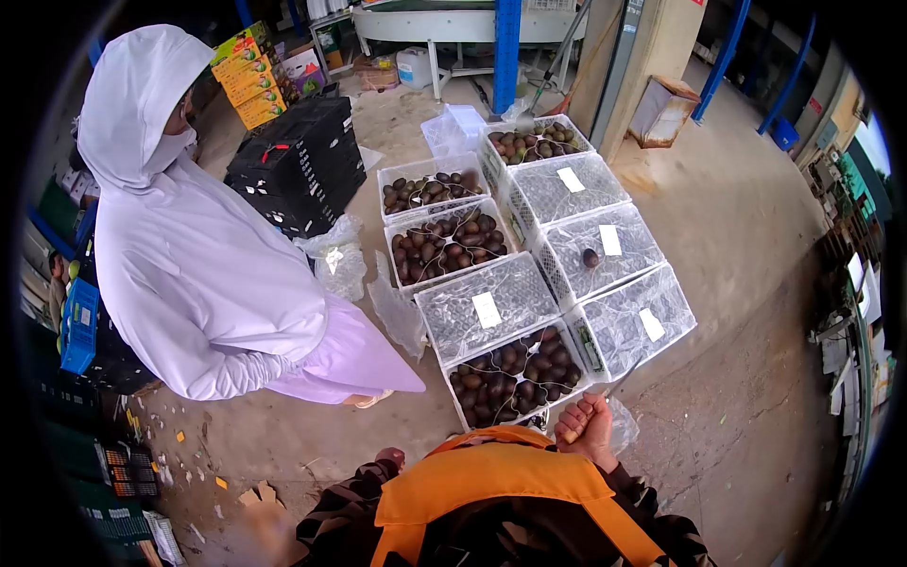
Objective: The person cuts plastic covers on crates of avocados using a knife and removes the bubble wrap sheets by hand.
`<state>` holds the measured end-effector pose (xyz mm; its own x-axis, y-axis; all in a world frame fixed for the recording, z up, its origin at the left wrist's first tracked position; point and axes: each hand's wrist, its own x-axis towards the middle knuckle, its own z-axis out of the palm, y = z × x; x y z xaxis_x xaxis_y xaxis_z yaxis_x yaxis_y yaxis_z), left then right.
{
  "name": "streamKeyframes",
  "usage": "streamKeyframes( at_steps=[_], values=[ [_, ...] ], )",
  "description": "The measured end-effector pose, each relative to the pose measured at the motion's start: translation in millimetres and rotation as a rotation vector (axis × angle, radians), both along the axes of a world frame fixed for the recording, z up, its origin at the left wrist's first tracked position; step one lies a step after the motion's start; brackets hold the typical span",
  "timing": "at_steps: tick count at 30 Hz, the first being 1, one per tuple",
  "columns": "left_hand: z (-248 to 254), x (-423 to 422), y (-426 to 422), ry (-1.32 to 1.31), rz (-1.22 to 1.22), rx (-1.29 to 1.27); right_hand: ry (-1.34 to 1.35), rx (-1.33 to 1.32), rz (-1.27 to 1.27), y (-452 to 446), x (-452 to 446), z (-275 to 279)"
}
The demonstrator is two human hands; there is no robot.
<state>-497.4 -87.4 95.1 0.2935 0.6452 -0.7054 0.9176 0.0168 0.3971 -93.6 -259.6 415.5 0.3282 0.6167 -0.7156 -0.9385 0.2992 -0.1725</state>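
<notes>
Floor [756, 406]: bare concrete, dusty, stained; open to your right of the crates [556, 274]. Narrower strip to their left, edged by a person [208, 255] in pale hooded clothing. Blue post [506, 57]: one, upright, beyond the far crates. Crates: eight, white plastic, mesh-walled, rectangular, two adjoining rows of four, directly ahead of you. Open: four, filled with dark, smooth, oval fruit [453, 253]; the nearest lies just ahead of your body. Covered: four, under clear, crinkled film [520, 283], one white card [486, 309] on each. Loose fruit: one, on a covered crate in the right row. Your right hand [586, 430]: clenched around a thin tool, beside the near crates. Your left hand [389, 457]: small, partly seen, near your sleeve; you cannot tell its finger state.
</notes>
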Motion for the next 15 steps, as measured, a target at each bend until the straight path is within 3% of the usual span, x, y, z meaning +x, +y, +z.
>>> streamKeyframes(
  at_steps=[2,3,4,9,12,15],
  values=[
    [16,20,11,-0.184,0.336,-0.072,0.045,0.015,0.057,1,-5,-14],
    [-5,25,17,-0.354,0.613,-0.217,0.057,0.015,0.073,5,-7,-12],
    [-25,31,20,-0.430,0.644,-0.257,0.067,0.016,0.093,9,-8,-11],
    [0,107,12,-0.380,0.337,-0.279,0.013,0.025,0.116,15,-6,-8],
    [-18,120,9,-0.510,0.029,-0.261,0.040,0.047,0.113,15,-9,-10],
    [-17,116,9,-0.525,-0.065,-0.209,0.030,0.060,0.102,14,-11,-13]
  ],
)
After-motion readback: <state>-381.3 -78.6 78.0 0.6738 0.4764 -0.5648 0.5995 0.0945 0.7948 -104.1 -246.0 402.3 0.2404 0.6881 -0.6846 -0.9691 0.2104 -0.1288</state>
